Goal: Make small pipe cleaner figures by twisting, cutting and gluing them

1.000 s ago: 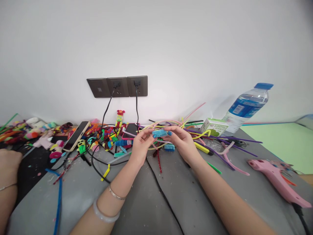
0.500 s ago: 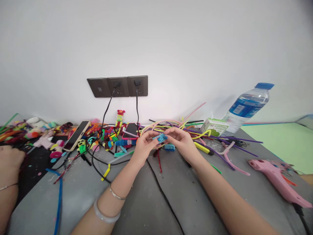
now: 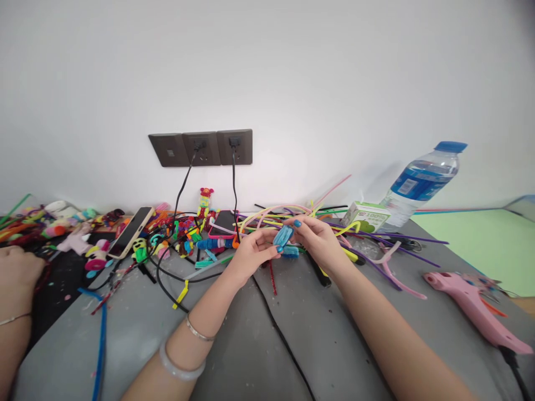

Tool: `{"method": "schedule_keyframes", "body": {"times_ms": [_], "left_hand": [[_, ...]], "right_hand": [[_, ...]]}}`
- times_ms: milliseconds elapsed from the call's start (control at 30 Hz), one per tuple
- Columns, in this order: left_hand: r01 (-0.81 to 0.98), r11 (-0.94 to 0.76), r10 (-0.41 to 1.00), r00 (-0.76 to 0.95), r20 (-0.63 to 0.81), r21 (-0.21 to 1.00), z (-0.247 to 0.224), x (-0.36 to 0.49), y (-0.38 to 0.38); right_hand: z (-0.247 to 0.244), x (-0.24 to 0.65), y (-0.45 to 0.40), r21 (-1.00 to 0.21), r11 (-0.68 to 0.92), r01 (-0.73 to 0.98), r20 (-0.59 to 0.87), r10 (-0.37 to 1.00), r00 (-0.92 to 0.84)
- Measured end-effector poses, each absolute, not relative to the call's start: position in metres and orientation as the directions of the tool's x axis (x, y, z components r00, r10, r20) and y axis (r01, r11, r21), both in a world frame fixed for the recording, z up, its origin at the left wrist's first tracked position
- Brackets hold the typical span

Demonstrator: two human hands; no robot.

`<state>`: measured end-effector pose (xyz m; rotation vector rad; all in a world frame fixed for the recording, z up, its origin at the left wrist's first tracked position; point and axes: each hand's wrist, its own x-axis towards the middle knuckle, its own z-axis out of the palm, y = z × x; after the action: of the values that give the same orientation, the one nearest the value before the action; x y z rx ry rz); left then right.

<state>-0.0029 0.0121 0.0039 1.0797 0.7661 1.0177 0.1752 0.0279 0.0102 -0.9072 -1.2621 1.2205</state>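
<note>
Above the middle of the table, a small piece of blue pipe cleaner [image 3: 283, 236], folded into tight parallel rows, is held up between my hands. My left hand [image 3: 251, 252] pinches it from the left, thumb at its lower edge. On the other side, the bent fingers of my right hand [image 3: 316, 239] close at its right edge; the index fingertip stands raised. A second folded blue piece [image 3: 290, 252] lies just behind and below. Blue strips [image 3: 204, 263] and a blue wrapped roll [image 3: 214, 244] are left of my left hand.
Many loose pipe cleaners [image 3: 284, 214] lie along the wall. A phone [image 3: 131, 232] and small figures [image 3: 97, 257] are left, near another person's hand [image 3: 19, 275]. A bottle [image 3: 424, 184], juice box [image 3: 368, 216] and pink glue gun [image 3: 472, 306] stand or lie right. A black cable [image 3: 276, 323] crosses the front.
The blue folded piece has turned from lying flat to a more upright slant. My right hand has shifted slightly right and its index finger has lifted; a black handle now shows beneath it.
</note>
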Motion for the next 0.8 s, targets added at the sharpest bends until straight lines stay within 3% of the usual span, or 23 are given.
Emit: {"method": "schedule_keyframes", "body": {"times_ms": [133,467,800], "left_hand": [[-0.267,0.087,0.955,0.296,-0.004,0.960,0.0016,-0.0024,0.0141],[-0.252,-0.011,0.966,0.245,0.075,0.968,-0.0013,-0.0039,0.0172],[-0.273,-0.125,0.966,0.187,0.180,0.954,-0.0010,-0.0039,0.0173]], "right_hand": [[0.0086,0.1761,0.0280,-0.964,0.160,-0.212,0.190,0.973,-0.129],[0.0168,0.1721,0.0215,-0.954,0.275,-0.115,0.293,0.937,-0.189],[0.0104,0.1745,0.0246,-0.962,0.199,-0.188,0.232,0.956,-0.179]]}}
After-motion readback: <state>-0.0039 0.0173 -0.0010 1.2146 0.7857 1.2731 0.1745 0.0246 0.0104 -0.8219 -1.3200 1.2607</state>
